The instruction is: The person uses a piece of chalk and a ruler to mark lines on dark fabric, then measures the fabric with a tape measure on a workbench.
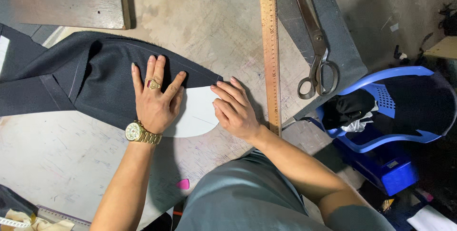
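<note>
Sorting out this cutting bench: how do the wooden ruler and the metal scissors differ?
The long wooden ruler is straight, pale brown and marked along its length; the large metal scissors are dark grey, shut, with looped handles. The ruler lies on the bare worktable, the scissors on a grey cloth strip. Both lie flat, roughly parallel, untouched by either hand.

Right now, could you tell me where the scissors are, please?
In the head view the scissors lie at the upper right on a grey cloth strip, just right of the wooden ruler, beyond the right hand.
</note>
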